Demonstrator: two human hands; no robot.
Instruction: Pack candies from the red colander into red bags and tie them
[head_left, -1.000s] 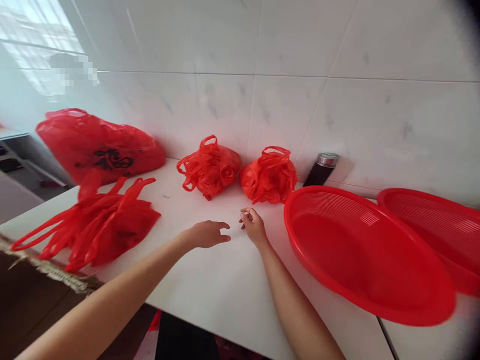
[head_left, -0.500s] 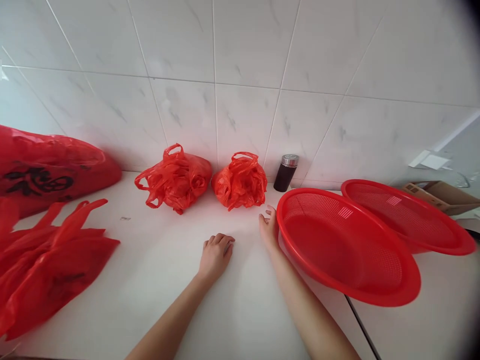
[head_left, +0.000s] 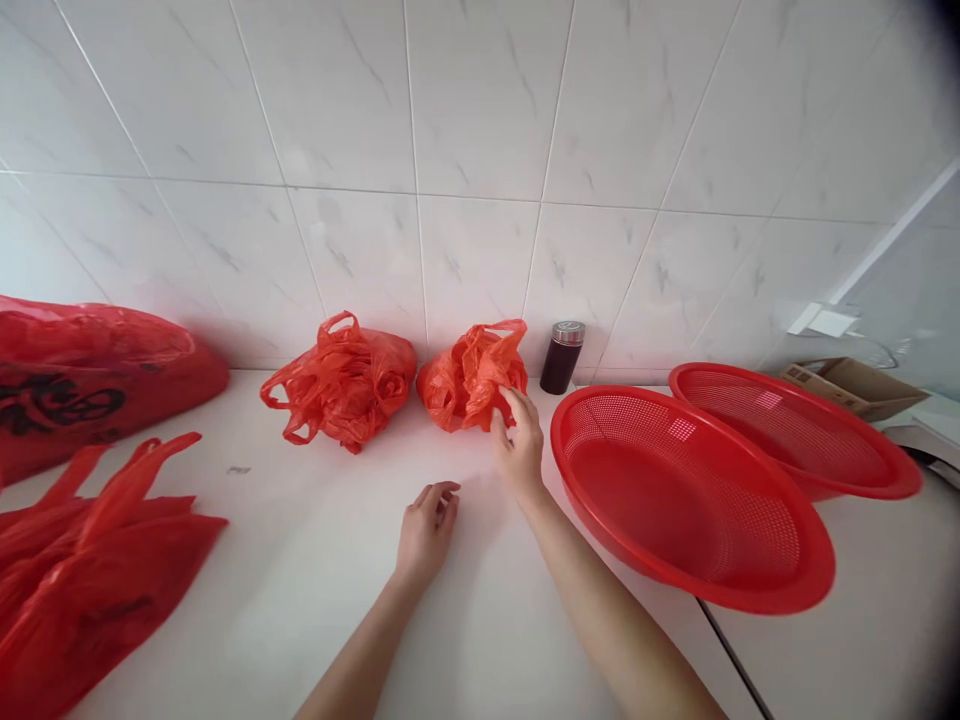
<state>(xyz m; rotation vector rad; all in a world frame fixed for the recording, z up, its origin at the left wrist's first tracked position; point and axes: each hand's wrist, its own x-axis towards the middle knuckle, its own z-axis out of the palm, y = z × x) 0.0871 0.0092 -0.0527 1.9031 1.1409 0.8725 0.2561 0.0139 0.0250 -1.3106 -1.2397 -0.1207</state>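
Two scrunched red plastic bags stand against the tiled wall. At the front right side of the right plastic bag (head_left: pixel 469 380) is my right hand (head_left: pixel 523 445), its thumb and fingers apart. The fingertips overlap the bag's edge; whether they touch it I cannot tell. My left hand (head_left: pixel 427 530) rests low over the white table, fingers loosely bent, thumb apart, nothing visible in it. Farther left stands the other plastic bag (head_left: pixel 349 380), its loop handles sticking up. A dark jar with a silver lid (head_left: pixel 562 358) stands just beyond my right hand.
Two red plastic baskets (head_left: pixel 675 500) with mesh sides sit on the right, one behind the other. A cardboard box (head_left: pixel 862 385) lies behind them. A large red bag with black print (head_left: pixel 97 370) and flat red bags (head_left: pixel 112 570) occupy the left of the white table (head_left: pixel 300 560).
My right hand has moved from beside the basket up and left to the right plastic bag, fingers spread. My left hand has barely moved. The view has shifted slightly.
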